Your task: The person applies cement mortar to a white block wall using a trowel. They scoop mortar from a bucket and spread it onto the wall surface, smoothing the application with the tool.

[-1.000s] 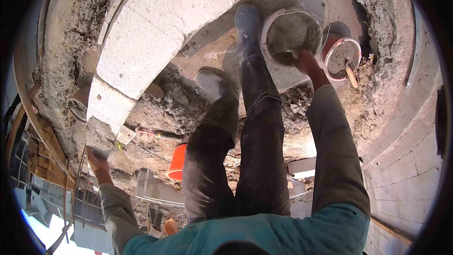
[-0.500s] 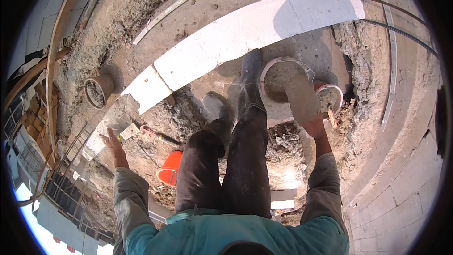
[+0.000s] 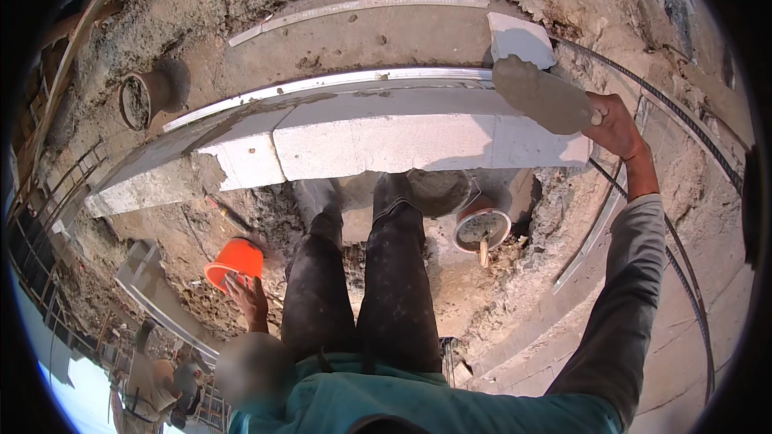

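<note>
My right hand (image 3: 618,127) grips the handle of a trowel (image 3: 543,95). Wet grey mortar covers its blade, held flat over the right end of the white block wall (image 3: 386,133). A strip of mortar lies along the wall's top, beside a long white straightedge (image 3: 338,80). My left hand (image 3: 248,301) is low at my left side with its fingers apart, overlapping an orange bucket (image 3: 236,261); whether it touches the bucket I cannot tell. At my feet, partly behind the wall, is a round tub of mortar (image 3: 441,191).
Right of the tub stands a bucket (image 3: 482,231) with a wooden handle sticking out. Another bucket (image 3: 143,99) sits beyond the wall. Rebar (image 3: 655,92) curves along the right. A loose white block (image 3: 521,38) lies past the wall's right end. At lower left is a person (image 3: 149,386).
My right hand has lifted the loaded trowel from above the tub to over the wall's right end. My left hand has come back toward the orange bucket. The view has shifted.
</note>
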A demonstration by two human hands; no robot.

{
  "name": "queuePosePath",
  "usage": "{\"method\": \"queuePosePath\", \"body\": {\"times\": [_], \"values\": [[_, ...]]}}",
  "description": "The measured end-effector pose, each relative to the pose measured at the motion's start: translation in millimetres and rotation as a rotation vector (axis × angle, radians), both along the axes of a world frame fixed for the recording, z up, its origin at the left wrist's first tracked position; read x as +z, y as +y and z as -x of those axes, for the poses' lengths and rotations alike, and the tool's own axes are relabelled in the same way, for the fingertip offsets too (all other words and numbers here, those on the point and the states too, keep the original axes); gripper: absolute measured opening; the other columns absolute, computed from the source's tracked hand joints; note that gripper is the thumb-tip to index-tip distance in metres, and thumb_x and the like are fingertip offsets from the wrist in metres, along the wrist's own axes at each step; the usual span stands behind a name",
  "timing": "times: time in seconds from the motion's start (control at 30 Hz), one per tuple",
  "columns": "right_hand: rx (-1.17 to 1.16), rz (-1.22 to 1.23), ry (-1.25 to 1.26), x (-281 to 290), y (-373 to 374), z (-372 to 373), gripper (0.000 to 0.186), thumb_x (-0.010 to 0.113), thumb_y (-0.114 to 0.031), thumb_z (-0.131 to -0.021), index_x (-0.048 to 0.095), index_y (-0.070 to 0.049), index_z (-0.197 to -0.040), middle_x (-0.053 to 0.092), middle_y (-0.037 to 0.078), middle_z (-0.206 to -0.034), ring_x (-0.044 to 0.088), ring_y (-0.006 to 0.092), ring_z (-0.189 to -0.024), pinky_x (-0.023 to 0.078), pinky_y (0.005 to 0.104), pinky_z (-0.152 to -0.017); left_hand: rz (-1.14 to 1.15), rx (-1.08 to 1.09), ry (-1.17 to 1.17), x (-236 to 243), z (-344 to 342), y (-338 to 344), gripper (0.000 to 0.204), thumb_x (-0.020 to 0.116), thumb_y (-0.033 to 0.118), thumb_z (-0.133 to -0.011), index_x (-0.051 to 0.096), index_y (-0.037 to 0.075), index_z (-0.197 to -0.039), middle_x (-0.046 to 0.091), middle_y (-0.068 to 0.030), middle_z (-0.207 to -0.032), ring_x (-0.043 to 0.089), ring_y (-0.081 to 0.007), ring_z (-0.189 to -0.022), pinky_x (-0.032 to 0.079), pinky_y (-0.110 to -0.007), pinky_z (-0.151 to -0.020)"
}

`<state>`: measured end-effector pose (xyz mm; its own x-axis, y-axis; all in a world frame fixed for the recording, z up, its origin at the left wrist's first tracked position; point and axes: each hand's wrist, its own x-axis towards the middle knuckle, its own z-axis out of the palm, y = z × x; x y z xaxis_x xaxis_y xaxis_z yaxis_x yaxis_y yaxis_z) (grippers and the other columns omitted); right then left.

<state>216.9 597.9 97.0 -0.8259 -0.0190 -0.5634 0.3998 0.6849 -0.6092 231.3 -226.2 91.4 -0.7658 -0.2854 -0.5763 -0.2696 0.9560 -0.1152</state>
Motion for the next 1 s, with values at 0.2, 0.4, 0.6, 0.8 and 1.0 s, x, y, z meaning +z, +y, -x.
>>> {"method": "queuePosePath", "body": {"times": [0.2,0.4,0.6,0.8,1.0], "values": [[0.525,-0.292,-0.08,-97,52,62,0.032,0.065,-0.005,-0.071,0.065,-0.003,-0.103,0.066,0.02,-0.087,0.066,0.0354,-0.078,0.052,0.0419,-0.072,-0.024,0.06,-0.081,9,-30,41,0.097,0.052,0.059,-0.091,0.006,-0.001,-0.152,0.016,-0.0312,-0.154,0.015,-0.0451,-0.143,0.016,-0.053,-0.115],[0.802,-0.522,-0.182,-139,24,57,0.028,0.059,0.0,-0.077,0.061,-0.006,-0.105,0.067,0.016,-0.089,0.067,0.0349,-0.086,0.054,0.0434,-0.077,-0.082,0.115,-0.104,12,-60,42,0.092,0.053,0.054,-0.093,0.007,0.001,-0.153,0.016,-0.0311,-0.154,0.018,-0.0457,-0.142,0.018,-0.051,-0.115],[0.784,-0.493,-0.101,-75,-9,66,0.026,0.053,0.001,-0.08,0.061,-0.006,-0.105,0.066,0.017,-0.089,0.067,0.0346,-0.086,0.054,0.0429,-0.077,-0.086,0.134,-0.149,3,-78,24,0.089,0.054,0.049,-0.094,0.007,0.0,-0.153,0.017,-0.0312,-0.153,0.019,-0.0449,-0.142,0.018,-0.051,-0.116],[0.641,-0.547,-0.096,-137,7,61,0.026,0.054,-0.001,-0.081,0.061,-0.006,-0.106,0.066,0.016,-0.089,0.066,0.0335,-0.087,0.053,0.0436,-0.078,-0.197,0.227,-0.17,16,-39,70,0.089,0.054,0.048,-0.095,0.007,-0.001,-0.152,0.016,-0.0312,-0.154,0.018,-0.045,-0.142,0.018,-0.051,-0.116],[0.764,-0.409,-0.106,-167,-9,75,0.029,0.059,-0.004,-0.08,0.06,-0.006,-0.109,0.067,0.015,-0.092,0.065,0.0341,-0.091,0.051,0.0449,-0.082,-0.221,0.222,-0.14,16,-52,29,0.088,0.055,0.044,-0.095,0.008,-0.002,-0.152,0.014,-0.0309,-0.155,0.017,-0.0445,-0.144,0.017,-0.049,-0.117]]}}
